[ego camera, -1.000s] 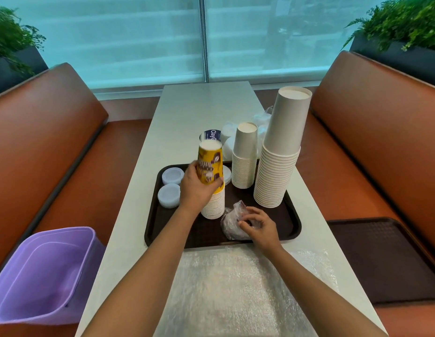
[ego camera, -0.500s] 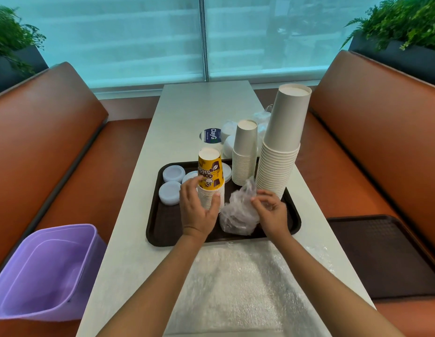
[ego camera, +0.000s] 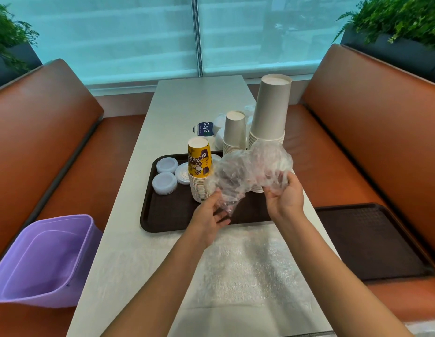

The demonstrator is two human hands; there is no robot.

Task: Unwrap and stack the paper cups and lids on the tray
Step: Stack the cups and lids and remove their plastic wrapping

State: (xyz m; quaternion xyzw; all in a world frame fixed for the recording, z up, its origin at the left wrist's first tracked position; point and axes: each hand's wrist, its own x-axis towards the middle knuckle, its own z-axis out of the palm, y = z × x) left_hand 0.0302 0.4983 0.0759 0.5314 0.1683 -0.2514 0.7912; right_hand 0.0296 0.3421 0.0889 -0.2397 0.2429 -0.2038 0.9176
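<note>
Two hands hold a crumpled clear plastic wrap (ego camera: 250, 171) up over the near right part of a dark brown tray (ego camera: 167, 215). The right hand (ego camera: 285, 198) has its fingers curled round the wrap's right end, and the left hand (ego camera: 210, 215) pinches the lower left end. The tray sits across a long white table (ego camera: 182, 103) that runs away to a big window (ego camera: 138, 32). Orange bench seats (ego camera: 41, 122) stand along both long sides of the table. On the tray, a stack of small cups with a yellow cup on top (ego camera: 199, 171) stands near the middle. Round white lids (ego camera: 164, 183) lie by the tray's left edge. A middle stack of white cups (ego camera: 234, 132) and a tall stack of big white cups (ego camera: 270, 110) stand along the tray's far edge, toward its right corner. A sheet of bubble wrap (ego camera: 248, 266) covers the near end of the table. A purple bin (ego camera: 43, 259) sits on the left bench, and another dark tray (ego camera: 372, 242) lies on the right bench. The far end of the table is bare.
</note>
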